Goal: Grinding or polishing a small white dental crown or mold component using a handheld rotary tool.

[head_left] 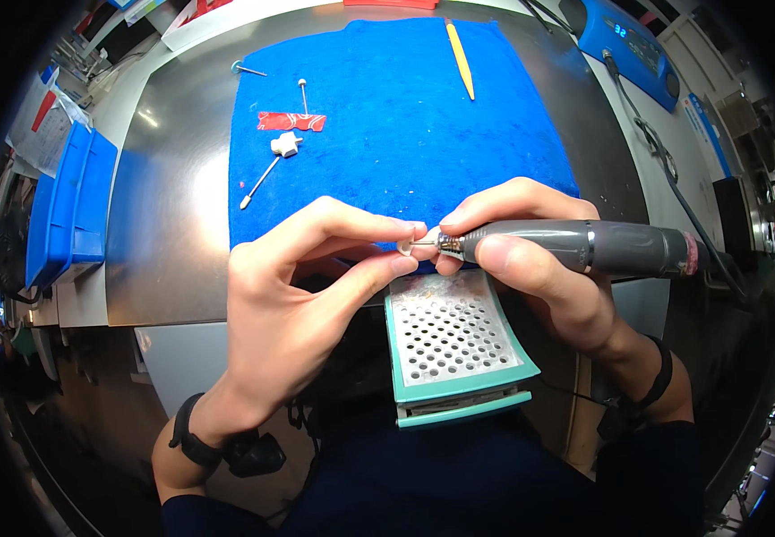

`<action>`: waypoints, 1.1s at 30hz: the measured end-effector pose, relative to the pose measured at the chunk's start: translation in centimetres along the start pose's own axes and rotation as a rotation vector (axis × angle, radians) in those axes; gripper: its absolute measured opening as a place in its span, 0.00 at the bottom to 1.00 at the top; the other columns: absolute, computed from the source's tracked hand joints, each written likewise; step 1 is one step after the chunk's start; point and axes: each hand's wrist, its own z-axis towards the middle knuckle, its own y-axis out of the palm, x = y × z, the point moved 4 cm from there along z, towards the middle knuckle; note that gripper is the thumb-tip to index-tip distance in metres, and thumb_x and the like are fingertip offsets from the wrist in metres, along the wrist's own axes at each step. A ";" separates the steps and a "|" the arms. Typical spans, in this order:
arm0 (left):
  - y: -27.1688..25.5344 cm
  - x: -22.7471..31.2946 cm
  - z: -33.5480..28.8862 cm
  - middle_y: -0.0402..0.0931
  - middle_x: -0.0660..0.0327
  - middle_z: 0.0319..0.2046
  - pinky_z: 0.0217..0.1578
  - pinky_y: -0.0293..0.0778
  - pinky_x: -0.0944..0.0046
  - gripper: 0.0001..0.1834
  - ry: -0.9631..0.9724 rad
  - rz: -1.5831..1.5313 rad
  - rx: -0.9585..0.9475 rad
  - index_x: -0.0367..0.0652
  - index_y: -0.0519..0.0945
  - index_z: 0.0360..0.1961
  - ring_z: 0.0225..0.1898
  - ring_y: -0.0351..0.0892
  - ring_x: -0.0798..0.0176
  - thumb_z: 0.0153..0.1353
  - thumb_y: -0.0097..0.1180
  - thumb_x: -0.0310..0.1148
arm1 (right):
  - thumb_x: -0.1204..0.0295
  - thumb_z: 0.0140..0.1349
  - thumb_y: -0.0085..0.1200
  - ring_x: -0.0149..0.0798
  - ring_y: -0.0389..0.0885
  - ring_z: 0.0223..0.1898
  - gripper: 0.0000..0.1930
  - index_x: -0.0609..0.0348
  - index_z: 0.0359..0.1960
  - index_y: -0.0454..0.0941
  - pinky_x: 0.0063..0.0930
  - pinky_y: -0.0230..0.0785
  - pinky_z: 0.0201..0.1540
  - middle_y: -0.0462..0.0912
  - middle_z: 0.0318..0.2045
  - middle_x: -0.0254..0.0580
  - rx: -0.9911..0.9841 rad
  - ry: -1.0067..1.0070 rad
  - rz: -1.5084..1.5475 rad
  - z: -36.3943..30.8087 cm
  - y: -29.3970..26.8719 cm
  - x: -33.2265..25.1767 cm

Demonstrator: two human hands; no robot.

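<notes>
One open blue plastic bin (72,201) stood at the far left, beside a grey, shiny metal tabletop (159,215). On that top lay a bright blue cloth towel (387,134), and along its left side were a slim metal pin with a round greenish head (249,69), a thin rod with a pale tip (260,184) beneath a small, blocky off-white piece (286,145), a flat red patterned strip (291,122) and a thin pin with a round white head (303,93). Next came the left hand (280,291), its thumb and forefinger pinched narrow on a small, rounded white piece (405,247) over the towel's near edge. Just right of it was a thin metal bit (425,242); whether its tip touched the piece I could not tell. Below sat a perforated metal plate in a teal frame (530,369), and at the towel's far edge a slender yellow pen-shaped tool (460,58). The right hand (562,291) had its thumb and fingers wrapped around a dark grey cylindrical handpiece (575,246) bearing the bit. Farthest right stood a blue control box with a lit display (625,54).
</notes>
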 end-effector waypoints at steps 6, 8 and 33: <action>0.1 0.2 0.0 0.86 0.51 0.39 0.47 0.81 0.66 0.09 0.012 0.035 0.029 0.30 0.82 0.40 0.43 0.87 0.63 0.58 0.64 0.13 | 0.72 0.65 0.52 0.38 0.84 0.44 0.14 0.70 0.47 0.78 0.35 0.76 0.53 0.85 0.42 0.55 -0.048 0.007 -0.144 0.0 0.2 -0.5; 0.2 0.3 0.0 0.86 0.51 0.39 0.47 0.81 0.67 0.09 0.021 0.044 0.031 0.30 0.82 0.39 0.42 0.87 0.64 0.58 0.64 0.13 | 0.72 0.65 0.52 0.38 0.84 0.44 0.14 0.70 0.46 0.79 0.35 0.76 0.52 0.85 0.42 0.54 -0.046 0.006 -0.164 -0.1 0.2 -0.6; 0.2 0.0 0.0 0.86 0.55 0.37 0.46 0.80 0.68 0.08 -0.007 0.102 0.034 0.33 0.82 0.39 0.41 0.86 0.66 0.58 0.65 0.15 | 0.74 0.61 0.53 0.37 0.83 0.43 0.13 0.69 0.45 0.80 0.32 0.74 0.50 0.85 0.41 0.53 -0.065 -0.078 -0.199 -0.2 0.3 -0.2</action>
